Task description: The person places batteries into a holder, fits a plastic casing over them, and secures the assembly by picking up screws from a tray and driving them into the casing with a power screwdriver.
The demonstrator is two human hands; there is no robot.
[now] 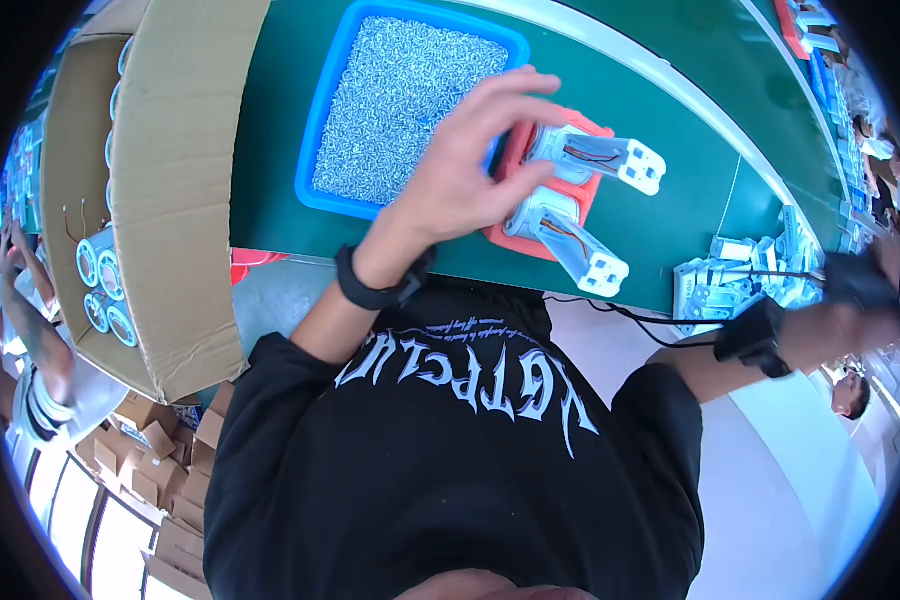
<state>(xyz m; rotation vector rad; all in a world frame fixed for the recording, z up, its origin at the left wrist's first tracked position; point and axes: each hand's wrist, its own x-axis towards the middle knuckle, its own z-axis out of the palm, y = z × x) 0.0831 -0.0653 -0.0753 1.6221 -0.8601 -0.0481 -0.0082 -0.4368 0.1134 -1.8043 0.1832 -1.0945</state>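
- The left hand (475,150) hangs around one o'clock of the view's centre, its thumb and fingers curved and parted, partly over the red fixture (518,243); whether it touches is unclear.
- The right hand (855,328), at three o'clock, is blurred beside a dark object (858,282); I cannot tell its finger state or grip.
- The red fixture, at one o'clock on the green counter (695,200), carries two white housings: the upper housing (570,150), its arm pointing toward three o'clock, and the lower housing (550,215), its arm toward five. Coloured wires show along both arms.
- Just left of it, at twelve o'clock, a blue tray (311,150) holds many small metal pieces (390,110).
- At three o'clock, white plastic parts (735,275) lie heaped near a black cable (660,320).
- At ten o'clock stands an open cardboard box (185,190) with round white parts (100,268).
- Cartons (160,470) pile up at eight o'clock.
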